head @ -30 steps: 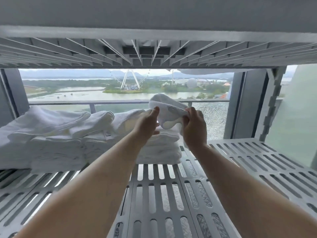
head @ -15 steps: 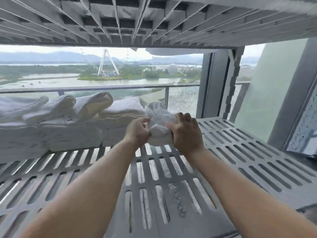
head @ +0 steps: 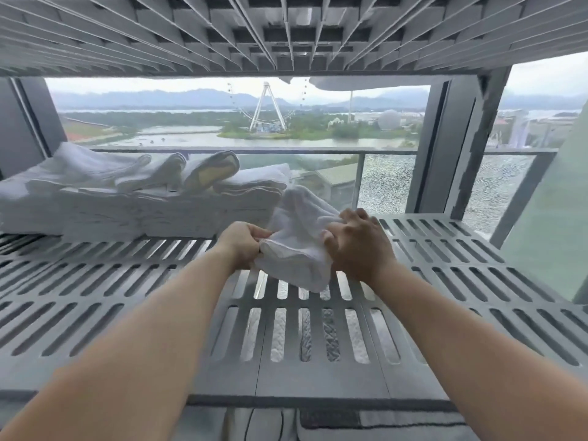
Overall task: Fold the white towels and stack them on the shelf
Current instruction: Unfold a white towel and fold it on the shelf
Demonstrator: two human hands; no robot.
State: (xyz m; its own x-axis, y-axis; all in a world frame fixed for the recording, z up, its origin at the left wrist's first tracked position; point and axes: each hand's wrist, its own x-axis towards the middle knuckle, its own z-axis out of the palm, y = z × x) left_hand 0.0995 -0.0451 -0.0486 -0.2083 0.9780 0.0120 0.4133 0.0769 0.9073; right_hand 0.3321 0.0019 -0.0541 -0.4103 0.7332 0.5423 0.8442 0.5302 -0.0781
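Note:
A small crumpled white towel (head: 297,246) hangs just above the grey slotted shelf (head: 461,265), near its middle. My left hand (head: 243,245) pinches the towel's left edge with curled fingers. My right hand (head: 356,246) grips its right side, knuckles up. Stacks of folded white towels (head: 143,211) fill the shelf's back left, with several rolled towels (head: 178,171) lying on top. The held towel is just right of these stacks and in front of them.
Another slotted shelf (head: 286,33) sits low overhead. A dark upright post (head: 483,148) stands at the shelf's back right. Behind the shelf is a window with a glass balcony railing (head: 381,151). The shelf's right half and front carry nothing.
Both hands have carried the small towel away from the top of the stack, down and toward me, to just over the shelf. The camera view has shifted.

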